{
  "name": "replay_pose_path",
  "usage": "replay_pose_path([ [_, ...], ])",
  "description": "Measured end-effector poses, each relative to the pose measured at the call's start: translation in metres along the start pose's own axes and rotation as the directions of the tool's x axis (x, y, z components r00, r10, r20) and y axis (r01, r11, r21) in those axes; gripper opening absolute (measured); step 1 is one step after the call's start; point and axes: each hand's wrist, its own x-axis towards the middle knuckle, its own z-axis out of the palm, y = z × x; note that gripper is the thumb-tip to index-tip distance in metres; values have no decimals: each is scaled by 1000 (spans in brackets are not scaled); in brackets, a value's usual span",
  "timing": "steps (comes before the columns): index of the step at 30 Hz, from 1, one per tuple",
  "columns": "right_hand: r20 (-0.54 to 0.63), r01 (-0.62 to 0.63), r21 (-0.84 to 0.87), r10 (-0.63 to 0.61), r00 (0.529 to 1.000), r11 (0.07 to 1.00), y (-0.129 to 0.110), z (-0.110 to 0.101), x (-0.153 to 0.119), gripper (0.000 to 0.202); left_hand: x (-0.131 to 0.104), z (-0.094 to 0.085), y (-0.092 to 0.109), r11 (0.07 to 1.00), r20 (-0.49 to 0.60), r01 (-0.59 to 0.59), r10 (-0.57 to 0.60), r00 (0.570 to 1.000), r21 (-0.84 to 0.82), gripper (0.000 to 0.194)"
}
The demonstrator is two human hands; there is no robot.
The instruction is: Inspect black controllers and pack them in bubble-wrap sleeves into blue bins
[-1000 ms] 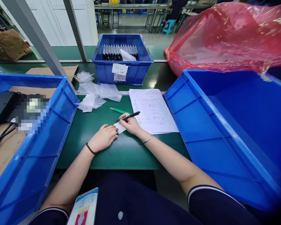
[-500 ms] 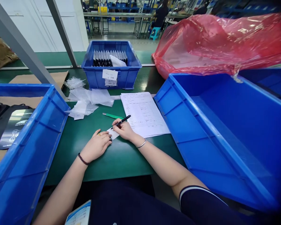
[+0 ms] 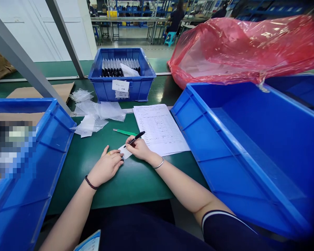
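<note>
My right hand (image 3: 139, 149) is closed round a black pen (image 3: 136, 137), its tip down at a small white paper slip (image 3: 125, 152) on the green table. Flat on the slip's left edge lies my left hand (image 3: 110, 164), fingers stretched out and holding nothing. Just beyond the pen is a green utility knife (image 3: 125, 132), partly hidden behind my right hand. Printed sheets (image 3: 161, 129) with a table of rows lie to the right of it. Any writing on the slip is too small to read.
Large blue bins stand at left (image 3: 54, 139) and right (image 3: 211, 139). A smaller blue bin (image 3: 138, 87) at the back holds a row of packed items. Clear plastic bags (image 3: 111, 111) lie left of centre. A red plastic bag (image 3: 238, 48) covers the back right. Someone sits far off.
The whole view has shifted slightly. The pen has moved a little over the slip in my right hand; my left hand stays flat on the slip's edge.
</note>
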Motion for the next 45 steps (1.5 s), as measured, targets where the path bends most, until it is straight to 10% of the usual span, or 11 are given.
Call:
replay_pose_path([
  [45,-53,64,-112,-70,996,992,5,2,-5,9,1,1,9,995,-20,-9,11,1000,96,24],
])
